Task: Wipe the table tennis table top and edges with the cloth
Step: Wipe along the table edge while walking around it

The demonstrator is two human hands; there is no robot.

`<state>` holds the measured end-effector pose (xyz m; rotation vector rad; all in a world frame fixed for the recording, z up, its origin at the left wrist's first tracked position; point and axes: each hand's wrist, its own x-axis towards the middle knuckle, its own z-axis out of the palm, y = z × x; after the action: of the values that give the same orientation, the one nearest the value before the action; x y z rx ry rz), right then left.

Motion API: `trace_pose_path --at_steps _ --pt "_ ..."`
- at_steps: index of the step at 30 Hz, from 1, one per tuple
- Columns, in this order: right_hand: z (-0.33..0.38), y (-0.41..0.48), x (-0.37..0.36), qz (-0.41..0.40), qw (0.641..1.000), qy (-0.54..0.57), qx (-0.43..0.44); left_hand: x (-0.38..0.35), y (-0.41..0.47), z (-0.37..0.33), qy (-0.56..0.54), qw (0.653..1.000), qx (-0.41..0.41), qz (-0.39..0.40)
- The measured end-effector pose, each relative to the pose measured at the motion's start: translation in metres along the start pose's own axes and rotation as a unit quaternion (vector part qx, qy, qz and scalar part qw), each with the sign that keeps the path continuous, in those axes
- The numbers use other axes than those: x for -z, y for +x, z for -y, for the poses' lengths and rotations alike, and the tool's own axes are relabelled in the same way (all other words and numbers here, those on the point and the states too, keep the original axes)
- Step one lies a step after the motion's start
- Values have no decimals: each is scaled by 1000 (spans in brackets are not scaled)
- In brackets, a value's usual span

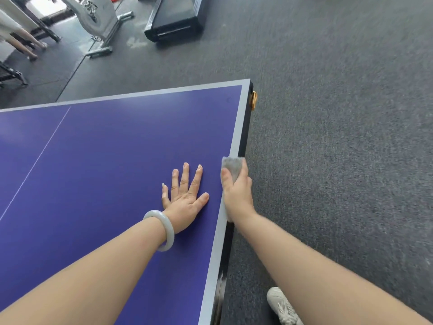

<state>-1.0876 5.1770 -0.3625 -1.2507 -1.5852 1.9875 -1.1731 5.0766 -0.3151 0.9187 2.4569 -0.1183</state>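
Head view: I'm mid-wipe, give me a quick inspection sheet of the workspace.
Surface: blue table with a grey border and a thin white line.
Job's things: grey cloth, on the table's right edge.
Clutter: nothing seen on the table.
Hands: left hand lies flat on the top, bracelet on its wrist; right hand grips the cloth at the edge.
Cables: nothing seen.
Surroundings: grey carpet; white shoe beside the table; black box and white machine on the floor beyond; another person's legs far left.
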Motion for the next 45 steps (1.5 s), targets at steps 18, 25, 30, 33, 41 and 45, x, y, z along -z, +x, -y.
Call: trace_pose_path --at_steps 18,25,30,33,41,45 --pt "38 89 8 -34 999 9 29 13 32 -29 34 991 -47 -121" --pt "61 133 17 -17 999 -7 30 19 64 -45 60 998 -20 -23" --pt "86 175 19 -53 998 -27 26 20 65 -46 59 998 -24 -9" --pt "90 185 15 -83 996 -34 13 21 65 -45 56 998 -27 -11" --pt "56 125 11 -54 998 11 -11 23 62 -46 46 999 -24 -3" --pt "25 75 4 -38 999 33 -17 25 62 -46 43 999 -30 7"
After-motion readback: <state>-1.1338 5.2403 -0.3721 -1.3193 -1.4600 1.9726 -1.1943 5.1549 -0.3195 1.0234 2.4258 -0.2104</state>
